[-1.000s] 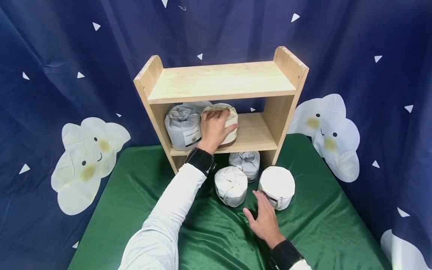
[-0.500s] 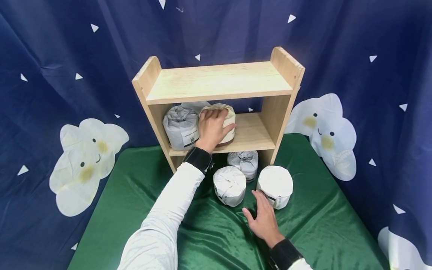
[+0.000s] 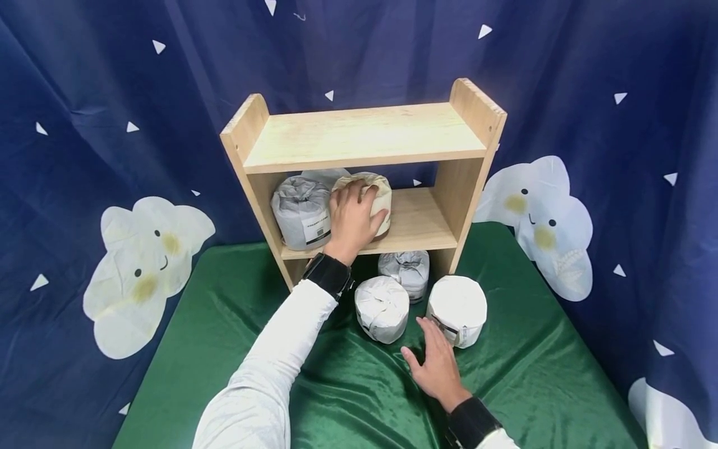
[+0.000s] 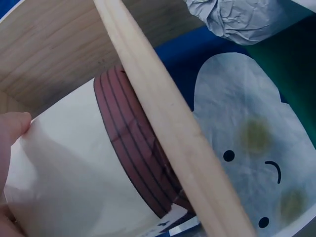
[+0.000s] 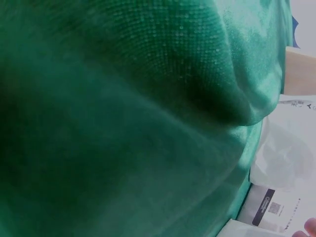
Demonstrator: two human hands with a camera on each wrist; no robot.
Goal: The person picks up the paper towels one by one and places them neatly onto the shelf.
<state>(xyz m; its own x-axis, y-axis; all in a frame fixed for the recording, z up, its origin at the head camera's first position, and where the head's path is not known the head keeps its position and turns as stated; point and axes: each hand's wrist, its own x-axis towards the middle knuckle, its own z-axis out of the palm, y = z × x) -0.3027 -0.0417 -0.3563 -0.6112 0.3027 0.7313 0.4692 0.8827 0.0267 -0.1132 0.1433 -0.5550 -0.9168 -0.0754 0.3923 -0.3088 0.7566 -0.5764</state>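
Note:
On the middle shelf, my left hand (image 3: 354, 223) rests against a cream paper-wrapped roll (image 3: 382, 198), fingers spread over its top and thumb along its right side. The left wrist view shows that roll's plain wrap (image 4: 74, 163) and the brown striped band (image 4: 136, 143) around its base, with my thumb (image 4: 15, 126) at its edge. A grey paper-wrapped roll (image 3: 303, 215) stands just left of it. My right hand (image 3: 439, 369) is low over the green cloth, fingers extended, fingertips close to a white wrapped roll (image 3: 459, 308) and holding nothing.
The wooden shelf unit (image 3: 364, 134) stands against a dark blue curtain (image 3: 364, 50) with cloud prints. Another white wrapped roll (image 3: 382, 308) and a grey wrapped roll (image 3: 406, 271) sit on the green cloth (image 3: 224, 330) before and under the middle shelf.
My left hand has drawn slightly back and down on the cream roll, its fingers spreading. The cream roll stays on the shelf, and my right hand has hardly moved.

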